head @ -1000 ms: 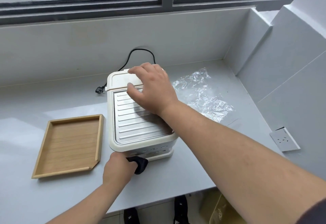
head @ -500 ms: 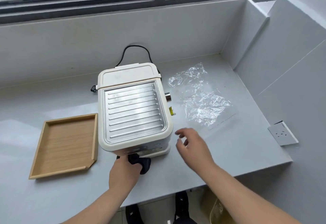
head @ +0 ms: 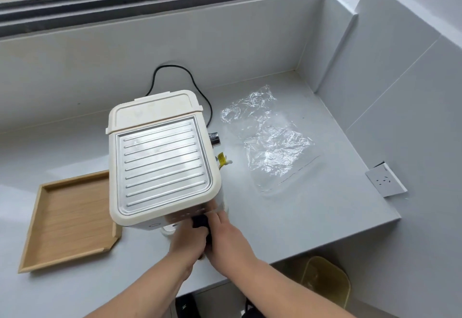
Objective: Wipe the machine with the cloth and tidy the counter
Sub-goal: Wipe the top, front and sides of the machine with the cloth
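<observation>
The white machine (head: 160, 157) with a ribbed metal top stands mid-counter. A black handle (head: 200, 221) sticks out from under its front edge. My left hand (head: 186, 240) is closed around this handle from the left. My right hand (head: 227, 237) presses against the same handle from the right, its fingers wrapped on it. Both hands meet just below the machine's front right corner. A metal knob (head: 214, 137) and a yellow tag (head: 222, 160) show on the machine's right side. I see no cloth anywhere.
A wooden tray (head: 72, 217) lies touching the machine's left side. Crumpled clear plastic film (head: 272, 147) lies to the right on the grey counter (head: 312, 217). A black power cord (head: 175, 70) loops behind. A wall socket (head: 386, 180) sits right; a yellow bin (head: 325, 280) stands below.
My right hand left the machine's top, swung down to the right, and now grips the black handle beside my left hand. The machine has turned slightly.
</observation>
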Motion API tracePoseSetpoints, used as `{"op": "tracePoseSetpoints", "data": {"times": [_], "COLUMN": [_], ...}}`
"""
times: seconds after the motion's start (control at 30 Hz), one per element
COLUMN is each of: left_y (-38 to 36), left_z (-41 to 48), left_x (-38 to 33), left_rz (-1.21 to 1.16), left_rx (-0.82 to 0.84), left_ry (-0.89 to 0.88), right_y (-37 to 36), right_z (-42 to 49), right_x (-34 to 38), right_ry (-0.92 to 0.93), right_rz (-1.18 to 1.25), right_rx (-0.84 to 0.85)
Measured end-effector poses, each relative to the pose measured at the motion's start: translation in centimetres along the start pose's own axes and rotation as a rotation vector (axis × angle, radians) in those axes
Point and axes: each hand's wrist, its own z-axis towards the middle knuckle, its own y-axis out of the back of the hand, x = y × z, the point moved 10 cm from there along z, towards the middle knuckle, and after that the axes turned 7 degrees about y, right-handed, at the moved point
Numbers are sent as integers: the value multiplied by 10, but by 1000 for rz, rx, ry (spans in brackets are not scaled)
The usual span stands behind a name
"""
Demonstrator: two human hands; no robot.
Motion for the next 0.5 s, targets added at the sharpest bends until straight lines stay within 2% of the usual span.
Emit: {"op": "tracePoseSetpoints", "data": {"times": [0.17,0.3,0.43,0.5], "left_y": [-20,-25,-41,-51], "left_z": [-13,-39,-69,-84], "left_x": [-26,-58,-85,-102], "left_rz": [193,562,608,627], "left_rx": [113,2,6,29], "left_ry": [-74,-242,-390,-481], "right_y": [26,60,78,86], "right_z": [0,2,14,20], "right_x": [-18,-47,-72,-77], "right_ry": [-82,-183,-341,-360], "right_rz": [7,37,124,191], "right_rx": [-73,-170,-192,-213]}}
